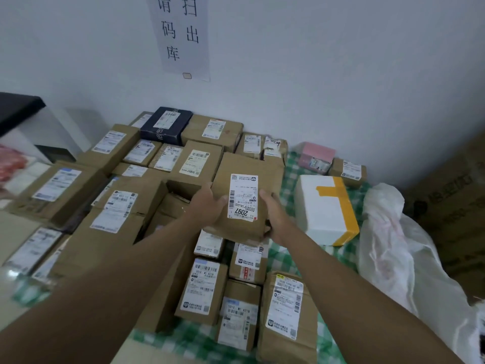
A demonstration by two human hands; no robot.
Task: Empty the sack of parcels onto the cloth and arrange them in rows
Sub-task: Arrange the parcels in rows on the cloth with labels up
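I hold a brown cardboard parcel with a white label marked 2097 above the middle of the pile. My left hand grips its left edge and my right hand grips its lower right corner. Under and around it, several labelled brown parcels lie side by side on a green-and-white checked cloth. A white foam box taped in yellow sits to the right. The crumpled white sack lies at the far right edge of the cloth.
A dark blue box sits among the far parcels by the white wall, where a paper sign hangs. A pink box stands at the back right. Large brown cartons fill the right side. A dark-topped white counter is at left.
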